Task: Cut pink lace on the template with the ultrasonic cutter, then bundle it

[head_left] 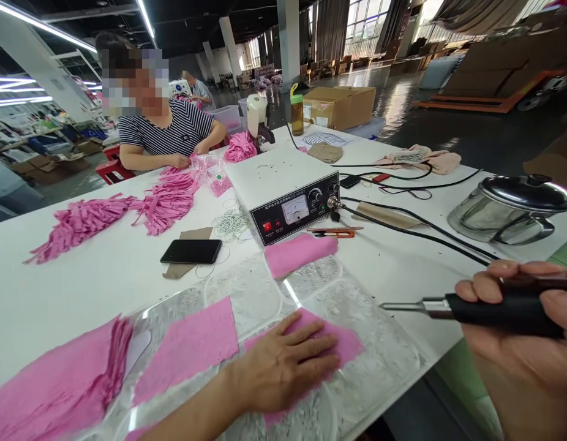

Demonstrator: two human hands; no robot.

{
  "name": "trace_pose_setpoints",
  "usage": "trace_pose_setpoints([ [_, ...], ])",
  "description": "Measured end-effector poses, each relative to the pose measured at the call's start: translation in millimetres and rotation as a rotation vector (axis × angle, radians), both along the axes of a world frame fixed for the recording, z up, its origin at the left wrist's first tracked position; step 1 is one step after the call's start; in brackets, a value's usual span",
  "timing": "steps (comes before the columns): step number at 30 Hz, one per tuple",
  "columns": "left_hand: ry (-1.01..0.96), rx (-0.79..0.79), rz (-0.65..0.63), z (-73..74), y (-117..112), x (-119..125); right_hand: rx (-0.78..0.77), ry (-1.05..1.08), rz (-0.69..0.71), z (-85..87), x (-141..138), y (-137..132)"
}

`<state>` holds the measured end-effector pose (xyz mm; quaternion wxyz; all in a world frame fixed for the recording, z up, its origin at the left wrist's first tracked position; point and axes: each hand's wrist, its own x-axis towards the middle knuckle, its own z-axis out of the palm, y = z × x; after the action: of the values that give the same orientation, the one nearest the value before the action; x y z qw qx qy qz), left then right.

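My left hand (288,361) lies flat with its fingers spread on a pink fabric piece (350,346), over a clear sheet (384,367) with rounded outlines. Gripped in my right hand (517,343) is a black-handled tool (485,312) with a slim metal tip, held above the table's right side and apart from the fabric. Left of my left hand are a single pink piece (191,346) and a thick stack of pink fabric (58,386). Folded pink cloth (302,252) rests before a control box (292,205) with a dial gauge and knobs.
Black cables (416,229) cross the table from the box. Nearby lie a phone (190,251), orange thread snips (336,233) and a lidded glass pot (490,211). Across the table, a person in a striped top (173,131) handles pink strips (168,199) and a plastic bag.
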<state>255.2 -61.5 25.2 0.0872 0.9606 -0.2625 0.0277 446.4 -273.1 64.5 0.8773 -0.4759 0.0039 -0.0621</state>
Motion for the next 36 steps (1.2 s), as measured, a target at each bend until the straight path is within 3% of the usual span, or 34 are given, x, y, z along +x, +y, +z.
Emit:
trace_pose_setpoints([
  [4, 0.028, -0.003, 0.003, -2.2, 0, 0, -0.026, 0.095, 0.126, 3.9, -25, 2],
  [14, 0.066, 0.003, -0.006, 1.0, -1, 1, 0.018, -0.078, 0.437, -13.4, -37, 4],
  [36, 0.037, -0.025, 0.006, -0.8, -2, 0, -0.036, -0.082, 0.493, -18.0, -39, 4],
])
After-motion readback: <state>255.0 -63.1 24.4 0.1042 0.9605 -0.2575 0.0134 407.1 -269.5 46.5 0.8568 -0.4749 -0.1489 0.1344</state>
